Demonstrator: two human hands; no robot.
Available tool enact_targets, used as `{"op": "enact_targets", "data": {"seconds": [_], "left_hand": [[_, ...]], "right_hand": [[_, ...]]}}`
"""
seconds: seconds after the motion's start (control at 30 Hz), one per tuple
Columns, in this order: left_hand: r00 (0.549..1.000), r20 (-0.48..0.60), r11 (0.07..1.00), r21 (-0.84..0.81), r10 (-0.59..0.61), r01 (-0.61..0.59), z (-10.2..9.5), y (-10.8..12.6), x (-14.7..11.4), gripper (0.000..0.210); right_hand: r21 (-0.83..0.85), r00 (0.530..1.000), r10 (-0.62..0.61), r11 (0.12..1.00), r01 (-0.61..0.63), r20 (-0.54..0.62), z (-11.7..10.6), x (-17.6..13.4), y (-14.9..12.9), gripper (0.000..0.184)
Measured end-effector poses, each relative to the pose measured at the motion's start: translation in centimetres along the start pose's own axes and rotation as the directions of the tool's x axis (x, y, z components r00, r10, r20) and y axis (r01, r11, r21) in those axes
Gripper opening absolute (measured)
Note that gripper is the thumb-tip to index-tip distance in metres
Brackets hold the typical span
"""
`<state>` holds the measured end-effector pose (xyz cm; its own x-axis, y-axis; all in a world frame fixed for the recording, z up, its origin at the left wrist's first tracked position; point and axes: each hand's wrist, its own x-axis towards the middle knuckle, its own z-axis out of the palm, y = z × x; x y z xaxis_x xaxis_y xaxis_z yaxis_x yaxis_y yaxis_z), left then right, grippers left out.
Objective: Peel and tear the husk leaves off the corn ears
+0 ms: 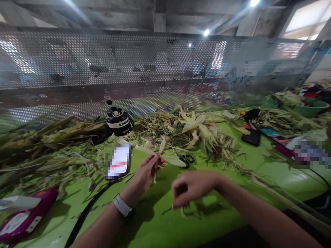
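Note:
My left hand point(148, 172), with a white watch point(122, 205) on its wrist, pinches a corn husk piece point(173, 160) whose pale strips point several ways. The piece is held above the green table point(160, 224). My right hand point(195, 187) is curled, apart from the husk piece and lower to the right, with thumb and fingers drawn together. Whatever they hold, if anything, is too small and blurred to name. Black-handled scissors point(190, 158) lie just beyond the husk piece, partly covered by it.
A heap of husks point(165, 127) lies behind my hands, and more dry leaves point(51, 137) at left. A lit phone point(119, 162), a dark bottle point(118, 122) and a magenta box point(31, 215) stand or lie leftward. Rightward are a black phone point(251, 137) and green basin point(311, 108). Perforated metal panels point(144, 69) rise behind.

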<state>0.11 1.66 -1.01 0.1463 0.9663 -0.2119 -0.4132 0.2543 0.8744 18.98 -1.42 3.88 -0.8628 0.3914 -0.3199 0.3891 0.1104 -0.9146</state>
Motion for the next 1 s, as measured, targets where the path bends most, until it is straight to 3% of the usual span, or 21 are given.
{"op": "enact_targets", "data": {"seconds": [0.07, 0.1, 0.13, 0.2, 0.23, 0.27, 0.37, 0.43, 0.7, 0.87, 1.0], "left_hand": [[1.0, 0.024, 0.999, 0.036, -0.01, 0.009, 0.1, -0.1, -0.2, 0.037], [0.999, 0.038, 0.999, 0.052, -0.015, 0.013, 0.2, -0.2, -0.2, 0.038], [0.999, 0.05, 0.998, 0.062, -0.02, 0.017, 0.2, -0.2, -0.3, 0.039], [0.998, 0.065, 0.998, 0.065, -0.026, 0.022, 0.2, -0.4, -0.4, 0.04], [0.997, 0.067, 0.998, 0.063, -0.029, 0.025, 0.2, -0.5, -0.4, 0.04], [0.997, 0.065, 0.998, 0.062, -0.033, 0.029, 0.2, -0.5, -0.5, 0.041], [0.999, 0.042, 0.997, 0.065, -0.034, 0.031, 0.3, -0.8, -0.5, 0.042], [0.999, 0.022, 0.996, 0.083, -0.033, 0.031, 0.3, -0.9, -0.5, 0.043], [0.999, -0.039, 0.987, 0.159, 0.017, -0.011, 0.6, -1.2, -0.4, 0.04], [0.996, -0.085, 0.99, 0.143, 0.028, -0.016, 0.1, -1.2, -0.1, 0.04], [0.996, -0.091, 0.988, 0.152, 0.022, -0.008, -0.3, -1.3, 0.1, 0.041]], "right_hand": [[0.032, 0.979, 0.005, 0.999, 0.001, -0.204, -1.6, 0.1, 0.5, 0.03], [0.027, 0.944, -0.001, 1.0, 0.01, -0.329, -2.5, 0.3, 0.8, 0.033], [0.005, 0.878, -0.017, 1.0, 0.023, -0.479, -3.3, 0.5, 1.0, 0.036], [-0.085, 0.686, -0.07, 0.996, 0.011, -0.724, -4.5, 1.3, 1.4, 0.039], [-0.133, 0.632, -0.094, 0.991, -0.015, -0.769, -4.8, 1.7, 1.6, 0.039], [-0.165, 0.621, -0.102, 0.985, -0.045, -0.777, -4.9, 2.1, 1.7, 0.039], [-0.129, 0.768, -0.024, 0.989, -0.077, -0.639, -4.6, 3.1, 2.3, 0.04], [-0.055, 0.818, 0.008, 0.997, -0.049, -0.575, -4.2, 3.4, 2.7, 0.041], [-0.033, 0.83, -0.015, 0.999, -0.004, -0.558, -3.7, 3.1, 3.7, 0.035], [-0.064, 0.83, -0.042, 0.998, 0.008, -0.556, -3.8, 2.8, 3.5, 0.042], [0.016, 0.847, -0.008, 1.0, 0.019, -0.532, -3.9, 2.6, 3.3, 0.046]]}}
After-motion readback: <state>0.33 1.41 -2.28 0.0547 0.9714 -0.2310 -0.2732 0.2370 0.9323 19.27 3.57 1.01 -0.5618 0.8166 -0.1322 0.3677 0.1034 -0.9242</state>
